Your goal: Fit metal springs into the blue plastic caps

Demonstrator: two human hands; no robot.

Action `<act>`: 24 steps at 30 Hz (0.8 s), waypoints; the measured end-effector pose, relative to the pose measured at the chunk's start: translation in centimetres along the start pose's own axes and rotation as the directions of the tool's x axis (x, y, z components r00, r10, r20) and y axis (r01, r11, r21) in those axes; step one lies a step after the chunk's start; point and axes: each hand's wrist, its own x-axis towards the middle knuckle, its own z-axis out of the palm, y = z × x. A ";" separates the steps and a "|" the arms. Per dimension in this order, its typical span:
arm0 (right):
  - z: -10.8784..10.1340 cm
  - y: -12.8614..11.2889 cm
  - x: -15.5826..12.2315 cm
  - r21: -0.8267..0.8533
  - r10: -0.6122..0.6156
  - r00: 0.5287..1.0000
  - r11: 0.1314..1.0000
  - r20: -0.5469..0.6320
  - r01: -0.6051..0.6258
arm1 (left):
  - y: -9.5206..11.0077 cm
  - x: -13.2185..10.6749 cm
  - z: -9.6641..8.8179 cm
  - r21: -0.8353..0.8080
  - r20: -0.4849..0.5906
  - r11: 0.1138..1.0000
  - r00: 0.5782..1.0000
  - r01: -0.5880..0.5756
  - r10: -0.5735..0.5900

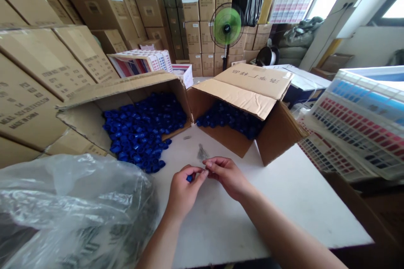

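Note:
My left hand (183, 191) is closed, with a small blue plastic part (190, 178) showing between thumb and curled fingers. Its thumb and forefinger tips meet those of my right hand (225, 174) over the table. My right hand pinches at that spot; whatever sits between the fingertips is too small to make out. Just beyond the fingers lies a little heap of thin metallic pieces (202, 152), perhaps springs or pins. One more small piece (187, 137) lies farther back. A carton (83, 119) on its side at the left spills many similar blue plastic parts (139, 134) onto the white table (202, 231).
A second open carton (277, 128) at the right holds more blue parts (230, 117). A clear plastic bag (78, 193) with thin greyish pieces fills the front left. Plastic crates (356, 122) stand at the right. A green fan (226, 27) and stacked cartons (206, 17) are behind.

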 end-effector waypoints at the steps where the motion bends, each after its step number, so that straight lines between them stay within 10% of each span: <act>1: 0.0 0.0 0.0 -0.013 -0.001 1.000 1.000 -0.004 0.001 | 0.2 0.0 0.0 -0.026 0.009 1.000 1.000 0.000 0.000; 12: -0.4 -0.4 0.4 0.055 -0.016 0.986 0.998 -0.168 0.026 | -0.6 0.7 -1.3 -0.164 -0.184 0.978 0.970 0.128 -0.158; 16: -1.0 0.0 1.1 0.051 -0.060 0.958 0.996 -0.282 0.077 | -1.1 -0.7 -1.7 -0.717 -0.035 0.656 0.928 0.235 -0.370; 24: 1.0 0.5 -0.3 -0.330 -0.198 0.970 0.933 -0.138 0.143 | -1.6 -3.6 -0.7 -0.864 0.053 0.405 0.855 0.298 -0.516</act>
